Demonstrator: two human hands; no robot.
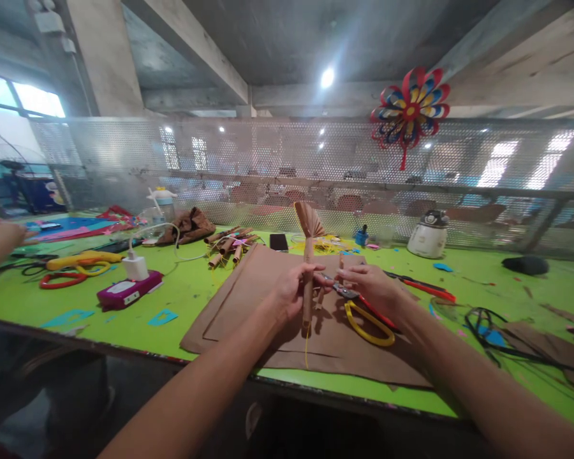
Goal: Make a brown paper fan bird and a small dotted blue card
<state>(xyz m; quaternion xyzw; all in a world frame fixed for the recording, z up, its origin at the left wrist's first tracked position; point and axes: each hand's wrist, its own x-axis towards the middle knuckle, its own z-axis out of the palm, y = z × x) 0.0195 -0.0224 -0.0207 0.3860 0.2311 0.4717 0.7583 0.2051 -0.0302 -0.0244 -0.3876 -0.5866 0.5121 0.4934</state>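
Upright in my left hand (291, 292) is a rolled brown paper tube (307, 255), its fingers wrapped round the middle. A pleated brown paper fan (310, 222) with a yellow edge spreads from the tube's top, and a thin yellow string (307, 349) hangs below its lower end. Just to the right, my right hand (369, 284) pinches a small strip of brown paper (341, 261). Scissors (346, 292) with one red and one yellow handle lie beneath that hand, on large brown paper sheets (242, 299).
Behind the sheets are several brown paper rolls (228, 244) and a black phone (278, 242). A purple power strip (130, 290) with a white plug stands left, near red-handled scissors (63, 279). Another person's hand (0, 239) shows far left. A white jug (427, 234) stands back right.
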